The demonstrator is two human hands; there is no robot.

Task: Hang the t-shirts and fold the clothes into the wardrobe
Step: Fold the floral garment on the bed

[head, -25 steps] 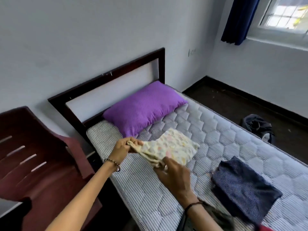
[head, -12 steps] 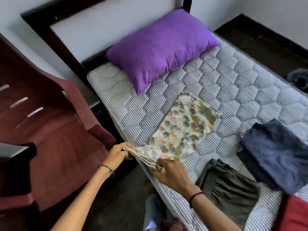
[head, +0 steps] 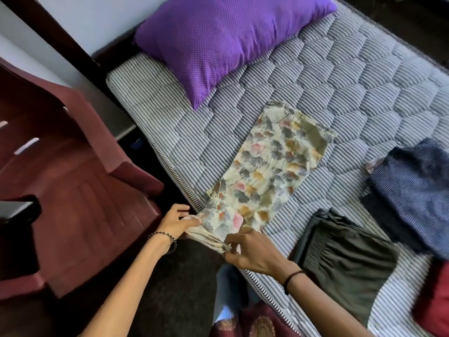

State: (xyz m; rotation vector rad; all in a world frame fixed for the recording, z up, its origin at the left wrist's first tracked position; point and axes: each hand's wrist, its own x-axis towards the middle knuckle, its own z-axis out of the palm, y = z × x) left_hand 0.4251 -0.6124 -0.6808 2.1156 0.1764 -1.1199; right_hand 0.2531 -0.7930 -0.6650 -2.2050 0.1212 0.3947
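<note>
A cream floral garment point(head: 269, 164) lies stretched flat on the striped mattress point(head: 340, 76), its near end hanging over the bed's edge. My left hand point(head: 176, 221) pinches the near left corner of that end. My right hand point(head: 250, 249) grips the bunched near right corner. A dark olive folded garment point(head: 347, 259) lies on the mattress to the right of my right hand. A navy dotted garment point(head: 413, 190) lies beyond it, at the right edge. A red cloth point(head: 437, 302) shows at the lower right corner.
A purple pillow point(head: 218, 42) lies at the head of the bed. A dark red plastic chair point(head: 73, 190) stands close to the left of the bed. Dark floor point(head: 175, 288) shows between chair and bed. The wardrobe is out of view.
The floral garment went from held bunched in the air to laid flat on the mattress. Both hands drew back to the bed's near edge, and my view tilted down.
</note>
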